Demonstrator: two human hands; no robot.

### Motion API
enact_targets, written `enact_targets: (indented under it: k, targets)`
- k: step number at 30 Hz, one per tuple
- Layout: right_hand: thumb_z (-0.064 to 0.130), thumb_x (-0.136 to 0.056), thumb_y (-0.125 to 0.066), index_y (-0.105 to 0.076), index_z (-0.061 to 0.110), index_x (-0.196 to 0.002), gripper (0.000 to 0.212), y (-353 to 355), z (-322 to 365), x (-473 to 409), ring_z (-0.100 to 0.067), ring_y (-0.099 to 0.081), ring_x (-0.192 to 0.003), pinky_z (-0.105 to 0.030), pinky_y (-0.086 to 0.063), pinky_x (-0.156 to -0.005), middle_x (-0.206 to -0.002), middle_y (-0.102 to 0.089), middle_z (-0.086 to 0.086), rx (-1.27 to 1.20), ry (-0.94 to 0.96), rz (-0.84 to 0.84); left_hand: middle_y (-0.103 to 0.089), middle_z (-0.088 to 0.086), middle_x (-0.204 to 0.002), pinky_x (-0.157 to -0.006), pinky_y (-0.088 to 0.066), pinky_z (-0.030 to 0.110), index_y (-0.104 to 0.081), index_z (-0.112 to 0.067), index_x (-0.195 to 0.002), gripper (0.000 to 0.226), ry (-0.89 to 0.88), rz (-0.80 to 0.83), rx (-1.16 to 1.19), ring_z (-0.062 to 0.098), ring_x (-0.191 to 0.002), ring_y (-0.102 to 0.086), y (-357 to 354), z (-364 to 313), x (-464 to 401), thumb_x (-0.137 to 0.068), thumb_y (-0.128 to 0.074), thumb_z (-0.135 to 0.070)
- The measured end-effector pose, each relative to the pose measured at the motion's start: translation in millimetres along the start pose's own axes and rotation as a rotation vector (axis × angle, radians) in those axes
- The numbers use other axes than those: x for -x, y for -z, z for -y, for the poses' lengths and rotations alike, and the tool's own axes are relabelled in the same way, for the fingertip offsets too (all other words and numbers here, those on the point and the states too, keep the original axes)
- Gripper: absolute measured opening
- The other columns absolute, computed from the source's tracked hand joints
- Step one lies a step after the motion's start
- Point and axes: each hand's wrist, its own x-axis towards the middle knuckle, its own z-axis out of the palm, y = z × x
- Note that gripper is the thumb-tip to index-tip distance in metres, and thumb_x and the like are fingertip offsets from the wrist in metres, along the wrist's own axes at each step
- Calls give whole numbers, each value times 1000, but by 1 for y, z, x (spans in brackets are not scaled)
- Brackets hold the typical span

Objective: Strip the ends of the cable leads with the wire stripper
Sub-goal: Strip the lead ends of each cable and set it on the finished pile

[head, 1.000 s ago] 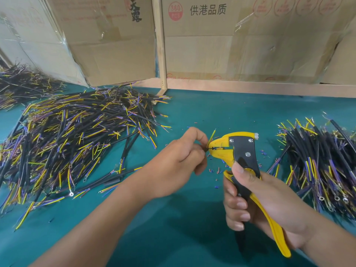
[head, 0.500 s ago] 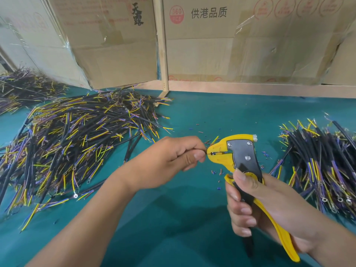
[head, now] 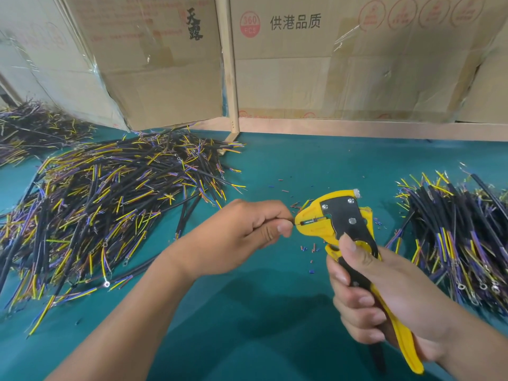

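The green table (head: 275, 166) fills the lower frame, cardboard boxes (head: 316, 59) standing along its far edge at the top; a big heap of cables (head: 110, 204) sprawls across the left middle, a second heap (head: 453, 243) sits at the right edge, and a third lies in the upper left — which of them is done I cannot tell from here. At centre right my right hand (head: 384, 292) is wrapped round the handles of the yellow wire stripper (head: 341, 221), thumb up on the black plate; my left hand (head: 258, 226), just left of it, pinches one thin lead (head: 292, 223) between thumb and forefinger, its tip in the tool's mouth. So I judge I am mid-strip on this lead — fed in, ready for the squeeze; next I should clench the handles fully, holding the lead steady and straight, then draw it clear. Tiny bits of cut insulation (head: 309, 248) speckle the table below the tool.
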Motion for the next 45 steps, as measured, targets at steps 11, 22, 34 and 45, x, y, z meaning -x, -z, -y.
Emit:
enact_targets:
  k: [11, 22, 34, 45]
  targets:
    - [60, -69, -74, -55, 13, -69, 50, -4, 3, 1, -14, -25, -39, -20, -30, -40, -55, -29, -2, 53, 0, -16, -39, -10, -62, -51, -27, 17, -58, -15, -90, 23, 8, 48, 12, 7, -54, -29, 6, 7, 2, -104, -46, -30]
    - [58, -70, -76, -52, 12, -69, 52, -1, 3, 2, -16, -24, -41, -22, -30, -41, -56, -27, -4, 85, 17, -23, -40, -6, -61, -51, -27, 21, -59, -17, -88, 25, 73, 41, 91, 10, -55, -29, 12, 13, 5, -103, -47, -34]
    - [59, -71, -76, -57, 13, -72, 49, 10, 11, 0, -15, -27, -43, -23, -30, -41, -60, -32, -3, 170, -15, -7, -43, -7, -65, -54, -29, 16, -57, -18, -85, 22, 34, 49, -16, 8, -58, -32, 15, 14, 3, -104, -48, -26]
    - [54, -75, -80, -61, 11, -79, 47, 24, 16, 0, -14, -28, -45, -24, -32, -42, -61, -34, -3, 68, -30, 91, -43, 1, -68, -55, -31, 22, -54, -19, -85, 28, 14, 25, -37, 11, -60, -34, 19, 19, 4, -104, -45, -37]
